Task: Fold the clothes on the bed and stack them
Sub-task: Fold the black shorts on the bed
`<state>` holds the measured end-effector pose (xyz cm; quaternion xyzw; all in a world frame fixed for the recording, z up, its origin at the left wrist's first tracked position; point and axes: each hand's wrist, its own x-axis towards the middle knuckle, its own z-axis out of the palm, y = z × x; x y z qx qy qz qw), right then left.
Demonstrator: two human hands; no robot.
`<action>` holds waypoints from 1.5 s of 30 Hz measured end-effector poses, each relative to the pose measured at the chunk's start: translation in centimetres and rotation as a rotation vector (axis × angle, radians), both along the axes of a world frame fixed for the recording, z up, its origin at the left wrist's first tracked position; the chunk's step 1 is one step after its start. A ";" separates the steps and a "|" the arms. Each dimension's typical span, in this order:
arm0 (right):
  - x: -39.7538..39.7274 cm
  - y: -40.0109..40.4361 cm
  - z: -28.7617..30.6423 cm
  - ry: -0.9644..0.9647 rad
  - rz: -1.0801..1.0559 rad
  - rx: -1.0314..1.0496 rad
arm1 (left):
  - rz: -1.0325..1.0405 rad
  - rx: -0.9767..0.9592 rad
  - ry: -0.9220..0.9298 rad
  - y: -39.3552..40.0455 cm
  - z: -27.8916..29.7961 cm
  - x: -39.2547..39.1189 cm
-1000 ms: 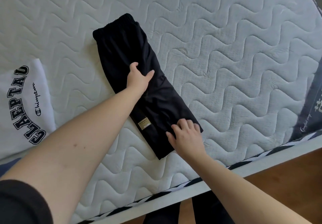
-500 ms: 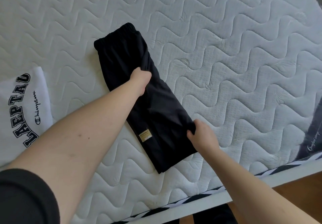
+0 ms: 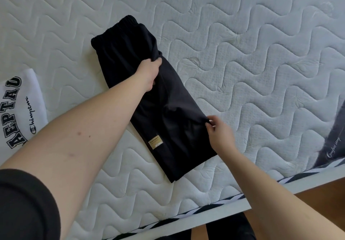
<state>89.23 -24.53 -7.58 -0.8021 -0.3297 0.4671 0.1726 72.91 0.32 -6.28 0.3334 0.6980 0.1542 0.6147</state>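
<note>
Black fabric trousers with an elastic waistband point(image 3: 149, 97), folded into a long narrow strip, lying flat on the white wave-quilted mattress point(image 3: 252, 53) near frame centre. Strip running diagonally, waistband end at 11 o'clock, opposite end at 5 o'clock, close to the mattress edge. Gold rectangular label reading "ORIGINAL" point(image 3: 155, 142) sewn on the lower half of the strip, toward its 7 o'clock side.

Left hand point(image 3: 149, 73) resting on the upper-middle of the strip, reaching in from 8 o'clock. Fingers curled, gripping a bunch of fabric at the strip's 3 o'clock edge; waistband section lying beyond the knuckles toward 11 o'clock.

Right hand point(image 3: 220, 133) at the strip's 3 o'clock edge, lower half, reaching in from 5 o'clock. Thumb and fingertips pinching a small ridge of black fabric at that edge; bulk of the strip lying to the hand's 9 o'clock.

White folded garment with black block lettering and a script logo point(image 3: 18, 112) at 9 o'clock of the frame, well apart from the trousers. Dark grey cloth with pale script point(image 3: 334, 146) at 3 o'clock, at the mattress edge. Black-and-white striped piping point(image 3: 229, 198) along the near edge, brown wooden floor point(image 3: 317, 189) below at 5 o'clock.
</note>
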 end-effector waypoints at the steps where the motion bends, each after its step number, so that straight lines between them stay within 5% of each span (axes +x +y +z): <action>1: 0.3 -0.3 0.0 -0.025 -0.042 0.012 | -0.018 -0.036 -0.010 -0.6 0.2 0.0; 5: 0.6 -2.2 0.8 -0.139 -0.149 -0.014 | -0.207 -0.115 0.074 -5.0 0.8 -0.6; 11: -0.5 -5.0 1.9 0.017 -0.045 -0.382 | -0.324 -0.332 0.077 -11.9 0.4 -1.2; 14: -1.4 -5.3 2.2 0.182 -0.106 -0.526 | -0.239 -0.326 0.021 -13.6 0.1 -0.8; 20: -2.8 -6.3 2.4 0.728 -0.624 -0.496 | 0.148 -0.331 -0.285 -14.7 0.6 0.8; 25: -3.6 -7.8 1.8 0.446 -0.641 -0.247 | 0.265 -0.362 -0.354 -15.6 0.6 1.8; 29: -2.4 -9.1 1.9 0.255 -0.509 -0.202 | 0.148 -0.330 -0.383 -17.3 0.3 1.6; 38: -1.9 -8.1 2.6 0.548 -0.679 -0.322 | 0.038 -0.342 -0.127 -24.2 -0.7 2.9; 41: -1.3 -8.5 2.6 0.433 -0.693 -0.307 | 0.096 -0.329 -0.267 -24.7 -0.2 4.1; 45: -0.2 -9.2 2.0 0.618 -0.891 -0.179 | 0.110 -0.370 -0.499 -25.0 -0.2 5.3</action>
